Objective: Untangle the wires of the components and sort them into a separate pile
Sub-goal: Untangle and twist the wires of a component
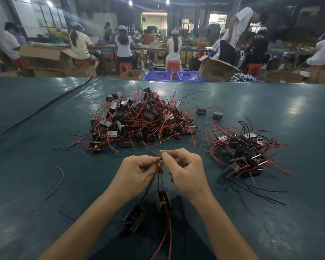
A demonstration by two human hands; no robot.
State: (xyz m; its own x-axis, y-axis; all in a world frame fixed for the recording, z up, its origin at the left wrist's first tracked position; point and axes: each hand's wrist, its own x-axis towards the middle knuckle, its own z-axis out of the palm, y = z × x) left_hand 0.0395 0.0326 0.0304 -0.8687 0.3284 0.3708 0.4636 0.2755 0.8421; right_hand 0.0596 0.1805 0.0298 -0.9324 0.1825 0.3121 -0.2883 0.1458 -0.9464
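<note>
Dark green sheeting covered the worktop (45, 128), which spread out on every side of the two grips. Straight beyond them lay the big tangled heap (139, 119) of black components with red and black leads, its nearest strands ending just past the fingertips. Beyond and to the right of the right grip sat the smaller pile (246, 152), well apart from the heap, its leads fanned outward. The left grip (135, 173) and the right grip (186, 171) met above the worktop, fingers curled, both pinching the wires (159, 168) between thumb and fingertips at one shared spot. From that pinch the wires ran down toward the person to two components: the nearer component (163, 201), marked with yellow, hung just below and between the wrists, and the tilted component (136, 218) sat lower, beside the left forearm. Whether either one rested on anything could not be told. Well to the left of the left grip a loose red wire (57, 182) lay curved on the worktop.
</note>
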